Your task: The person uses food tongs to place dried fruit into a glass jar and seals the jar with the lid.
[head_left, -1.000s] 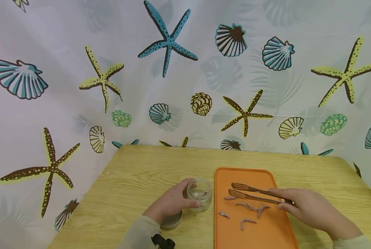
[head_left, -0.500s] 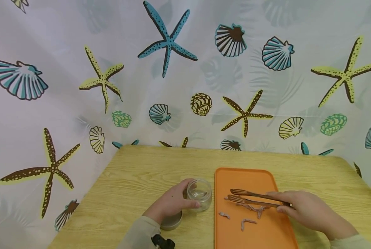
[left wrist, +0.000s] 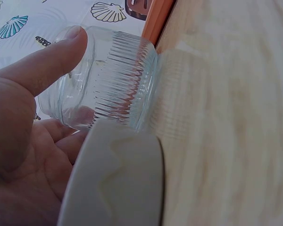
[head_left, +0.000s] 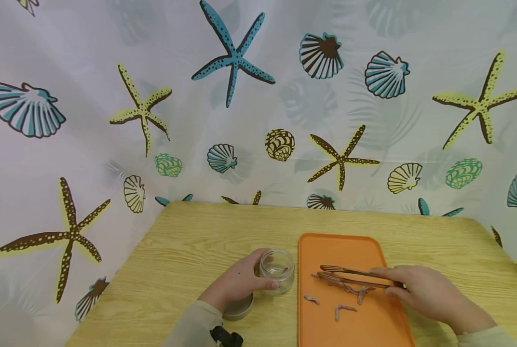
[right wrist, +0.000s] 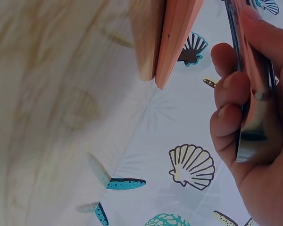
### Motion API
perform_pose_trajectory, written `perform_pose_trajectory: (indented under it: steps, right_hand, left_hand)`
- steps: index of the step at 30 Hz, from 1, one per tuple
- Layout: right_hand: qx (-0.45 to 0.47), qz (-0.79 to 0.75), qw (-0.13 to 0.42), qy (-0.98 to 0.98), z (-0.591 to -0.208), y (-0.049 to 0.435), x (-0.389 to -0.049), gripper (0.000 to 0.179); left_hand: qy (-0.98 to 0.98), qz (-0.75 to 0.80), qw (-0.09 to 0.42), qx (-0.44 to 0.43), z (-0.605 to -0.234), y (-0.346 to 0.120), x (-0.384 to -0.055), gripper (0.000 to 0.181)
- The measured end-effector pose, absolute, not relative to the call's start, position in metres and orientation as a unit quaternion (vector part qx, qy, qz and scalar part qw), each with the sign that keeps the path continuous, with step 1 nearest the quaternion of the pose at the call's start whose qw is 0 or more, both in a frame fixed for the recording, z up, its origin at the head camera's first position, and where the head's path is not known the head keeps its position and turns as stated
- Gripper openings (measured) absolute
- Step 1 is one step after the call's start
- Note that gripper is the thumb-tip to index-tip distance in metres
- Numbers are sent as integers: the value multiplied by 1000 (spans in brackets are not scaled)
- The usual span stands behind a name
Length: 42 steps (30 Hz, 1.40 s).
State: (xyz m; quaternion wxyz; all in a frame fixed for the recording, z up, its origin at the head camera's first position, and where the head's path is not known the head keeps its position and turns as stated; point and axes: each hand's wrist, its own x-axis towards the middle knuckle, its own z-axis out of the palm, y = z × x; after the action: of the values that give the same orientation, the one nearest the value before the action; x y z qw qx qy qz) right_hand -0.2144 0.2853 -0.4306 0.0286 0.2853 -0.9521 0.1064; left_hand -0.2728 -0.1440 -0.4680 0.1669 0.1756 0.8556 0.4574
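My left hand grips a clear glass jar upright on the table, thumb on the near side. The jar has no lid on it; a small dark mark shows inside, too small to identify. A round lid lies beside my left wrist and also shows as a pale rim in the left wrist view. My right hand holds slotted metal tongs, their two arms slightly apart. The slotted ends are over several thin greyish-pink strips on the orange tray. Whether they touch a strip I cannot tell.
The orange tray lies right of the jar on a wood-grain table. Behind the table hangs a white curtain printed with starfish and shells. A black strap device sits at my left wrist.
The tongs have come down and nearer to the strips, with their slotted ends drawing a little closer together. My left hand and the jar have stayed in place.
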Motion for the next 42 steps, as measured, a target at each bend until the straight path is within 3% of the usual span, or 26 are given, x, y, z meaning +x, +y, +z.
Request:
perform_pose_trajectory:
  steps: [12,38,42]
  right_hand:
    - [276,92,67,-954,-433,284,-213,46]
    - [257,133,90,-953,-426,278,-209,45]
    - [258,130,75,-955,-426,279,-210,46]
  left_hand:
    - [851,463,169,180,-469,-146,-273,90]
    - [849,467,164,183,-467,-145,-272,86]
    - [850,466,162,184,-466,-145,-272,85]
